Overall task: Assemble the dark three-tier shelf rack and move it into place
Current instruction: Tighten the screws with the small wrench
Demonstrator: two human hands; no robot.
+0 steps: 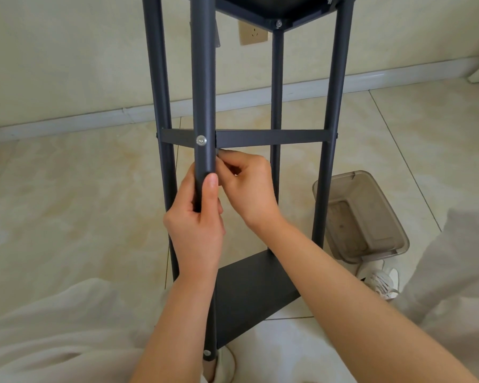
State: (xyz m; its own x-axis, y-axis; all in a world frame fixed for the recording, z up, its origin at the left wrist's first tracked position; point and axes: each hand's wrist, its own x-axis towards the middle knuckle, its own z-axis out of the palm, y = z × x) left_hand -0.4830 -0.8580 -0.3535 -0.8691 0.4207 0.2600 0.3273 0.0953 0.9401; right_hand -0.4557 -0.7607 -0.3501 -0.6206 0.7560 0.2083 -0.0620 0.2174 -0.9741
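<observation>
Rack upright, both hands at the middle tier

- The dark shelf rack (271,137) stands upright on the tiled floor (67,189), close to the wall and between the seated person's legs.
- All three tiers are in place. The top shelf (263,9) is cut by the upper edge of the view, the middle shelf is seen edge-on as a flat rail, and the bottom shelf (249,294) sits low near the floor.
- The front post (203,92) is nearest the camera. A silver screw (201,140) sits in it at middle-tier height, and a second screw (207,353) sits near its foot.
- The left hand (197,225) grips the front post just below the middle tier. Its fingers are wrapped round the tube and its thumb lies straight up the front face.
- The right hand (249,186) reaches in behind the same post, directly under the middle shelf edge. Its fingers are curled, with thumb and forefinger pinched on a small part (219,153) against the post. The part is too small and too hidden to identify.
- A translucent grey plastic box (371,217) lies tilted on the floor just beside the right-hand post.
- A white laced shoe (382,280) is below the box.
- A wall socket (252,33) shows behind the rack, under the top shelf
</observation>
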